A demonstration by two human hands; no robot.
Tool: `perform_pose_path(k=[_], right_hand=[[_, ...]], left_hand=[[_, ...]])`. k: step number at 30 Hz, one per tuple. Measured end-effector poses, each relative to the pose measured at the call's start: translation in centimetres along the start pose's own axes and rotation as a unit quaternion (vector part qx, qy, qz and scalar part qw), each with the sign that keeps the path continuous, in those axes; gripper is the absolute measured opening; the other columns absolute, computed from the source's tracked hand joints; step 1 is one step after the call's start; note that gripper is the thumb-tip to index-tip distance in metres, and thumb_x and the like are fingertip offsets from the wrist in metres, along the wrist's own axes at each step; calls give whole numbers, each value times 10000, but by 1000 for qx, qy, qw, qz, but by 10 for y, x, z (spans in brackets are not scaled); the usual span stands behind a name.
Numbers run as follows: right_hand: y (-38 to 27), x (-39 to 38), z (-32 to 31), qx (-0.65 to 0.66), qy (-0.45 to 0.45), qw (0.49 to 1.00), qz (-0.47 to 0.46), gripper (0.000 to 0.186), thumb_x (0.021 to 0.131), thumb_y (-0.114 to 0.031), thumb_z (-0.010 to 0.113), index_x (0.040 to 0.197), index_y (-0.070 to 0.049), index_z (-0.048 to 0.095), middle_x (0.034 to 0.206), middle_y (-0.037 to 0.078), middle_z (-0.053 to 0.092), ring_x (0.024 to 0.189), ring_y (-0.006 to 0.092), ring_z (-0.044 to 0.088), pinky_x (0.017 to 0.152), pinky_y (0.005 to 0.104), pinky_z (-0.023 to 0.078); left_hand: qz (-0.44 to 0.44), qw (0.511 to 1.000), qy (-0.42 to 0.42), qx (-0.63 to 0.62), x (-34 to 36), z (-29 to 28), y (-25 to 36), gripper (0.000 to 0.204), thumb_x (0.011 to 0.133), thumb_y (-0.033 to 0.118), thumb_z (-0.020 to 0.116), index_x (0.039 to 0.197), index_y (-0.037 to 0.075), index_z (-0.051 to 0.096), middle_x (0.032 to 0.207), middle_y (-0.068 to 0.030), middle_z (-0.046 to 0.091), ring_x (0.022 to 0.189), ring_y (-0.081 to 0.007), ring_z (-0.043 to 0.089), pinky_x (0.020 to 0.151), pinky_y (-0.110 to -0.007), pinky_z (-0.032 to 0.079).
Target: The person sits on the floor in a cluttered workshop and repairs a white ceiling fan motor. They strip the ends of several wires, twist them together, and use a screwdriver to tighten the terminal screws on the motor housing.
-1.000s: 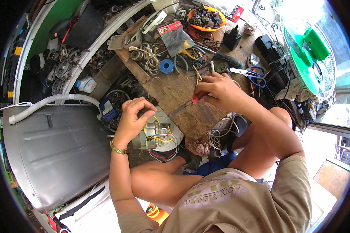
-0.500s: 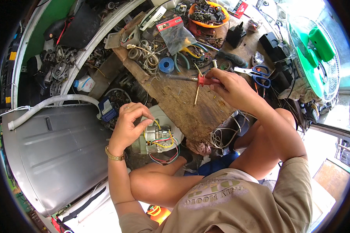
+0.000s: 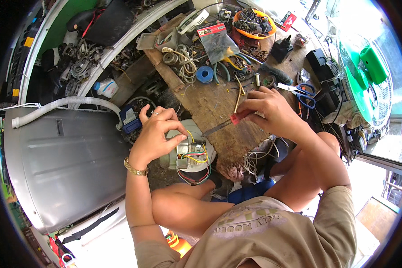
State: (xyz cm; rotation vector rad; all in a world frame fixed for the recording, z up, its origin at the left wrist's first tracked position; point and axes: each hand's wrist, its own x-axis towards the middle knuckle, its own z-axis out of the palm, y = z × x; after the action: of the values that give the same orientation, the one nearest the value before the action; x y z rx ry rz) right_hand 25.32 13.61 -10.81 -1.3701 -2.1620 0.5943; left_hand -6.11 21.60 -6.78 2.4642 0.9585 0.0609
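My left hand [image 3: 161, 136] pinches the end of a thin yellow wire [image 3: 191, 135]. That wire runs down to a motor unit [image 3: 183, 148] with yellow, red, green and black wires, resting on a round pale base [image 3: 169, 157]. In my right hand [image 3: 272, 111] is a knife-like tool with a red handle and a flat dark blade [image 3: 217, 128]. Its blade points left over the worn wooden board [image 3: 210, 100], toward the motor. Fingers hide most of the handle. A thin wooden stick [image 3: 237, 100] lies on the board just beyond the tool.
Scissors [image 3: 301, 91], a blue spool [image 3: 204, 74], pliers [image 3: 230, 64] and a screwdriver [image 3: 277, 73] crowd the board's far side. Behind sits an orange bowl of small parts [image 3: 274, 27]. A green fan [image 3: 362, 85] stands right, a grey metal panel [image 3: 71, 156] left.
The red-handled tool has come down and left, toward the motor, its blade now tilted. My left hand, still pinching the yellow wire, appears slightly higher and farther right as the whole view shifts.
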Motion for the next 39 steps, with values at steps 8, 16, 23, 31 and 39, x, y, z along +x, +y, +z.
perform_pose_path(k=[8, 16, 23, 31, 39], right_hand=[[-8, 0, 8, -5, -18, 1000, -3, 280, 738, -97, 722, 1008, -160, 682, 900, 44, 617, 937, 284, 587, 819, 437, 464], [-9, 0, 15, 3, -23, 1000, 6, 274, 743, -108, 719, 1010, -154, 677, 916, 40, 618, 964, 279, 591, 842, 444, 458], [-8, 0, 20, -3, -7, 1000, -6, 277, 737, -119, 727, 1007, -156, 677, 912, 41, 616, 965, 283, 596, 820, 435, 466], [-7, 0, 23, -1, -10, 1000, -6, 272, 730, -130, 724, 996, -161, 678, 899, 37, 616, 947, 284, 596, 800, 434, 474], [-8, -1, 25, -2, -3, 1000, -12, 270, 732, -132, 721, 997, -163, 679, 892, 38, 616, 946, 292, 595, 800, 437, 474]], left_hand=[[-17, 999, -42, 0, -3, 9, -1, 48, 762, 167, 758, 808, 165, 743, 834, 11, 580, 948, -186, 551, 1102, -518, 151], [-15, 999, -29, 24, 0, 1, 1, 66, 763, 184, 753, 815, 148, 733, 835, -10, 599, 984, -212, 555, 1116, -591, 135], [-11, 998, -42, 43, 4, 4, 7, 79, 710, 174, 771, 762, 142, 720, 824, -1, 562, 972, -200, 544, 1108, -551, 133], [-6, 998, -53, 42, 4, 6, 5, 89, 723, 199, 764, 766, 134, 720, 842, -8, 550, 962, -204, 530, 1043, -506, 205], [-5, 998, -51, 41, 3, 6, 3, 91, 728, 199, 762, 774, 134, 717, 848, -13, 548, 957, -202, 526, 1011, -463, 234]])
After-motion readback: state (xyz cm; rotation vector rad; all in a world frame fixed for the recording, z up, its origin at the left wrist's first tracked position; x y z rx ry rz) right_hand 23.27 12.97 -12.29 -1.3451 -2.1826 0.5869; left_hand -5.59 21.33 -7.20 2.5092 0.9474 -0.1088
